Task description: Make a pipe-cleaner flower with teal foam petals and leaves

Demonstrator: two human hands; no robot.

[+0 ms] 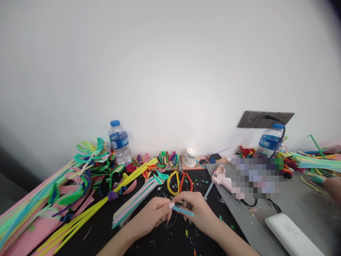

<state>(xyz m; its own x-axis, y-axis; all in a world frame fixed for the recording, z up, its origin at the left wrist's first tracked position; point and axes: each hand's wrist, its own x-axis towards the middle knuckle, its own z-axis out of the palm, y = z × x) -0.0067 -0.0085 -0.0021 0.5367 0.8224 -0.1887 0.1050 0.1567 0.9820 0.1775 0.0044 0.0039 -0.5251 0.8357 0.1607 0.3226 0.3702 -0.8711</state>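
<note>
Near the front of the dark mat, my left hand (pixel 157 214) pinches a short light blue pipe cleaner (pixel 183 211) between thumb and fingertips. My right hand (pixel 196 210) is curled closed around the same piece, its fingertips meeting those of my left; some of its fingers are hidden. Just beyond my hands lie scissors with one yellow and one red loop handle (pixel 187 182), blades toward the wall. To the left of them rests a bundle of pale pink, white and teal pipe cleaners (pixel 135 202).
At left are heaped colourful pipe cleaner shapes (pixel 71 188) and long yellow stems (pixel 85 213). A water bottle (pixel 119 144) and a white paper cup (pixel 190 158) stand by the wall. Right are a pink glue gun (pixel 226 183), a second bottle (pixel 269 142), a white device (pixel 293 233) and another person's hand (pixel 333 186).
</note>
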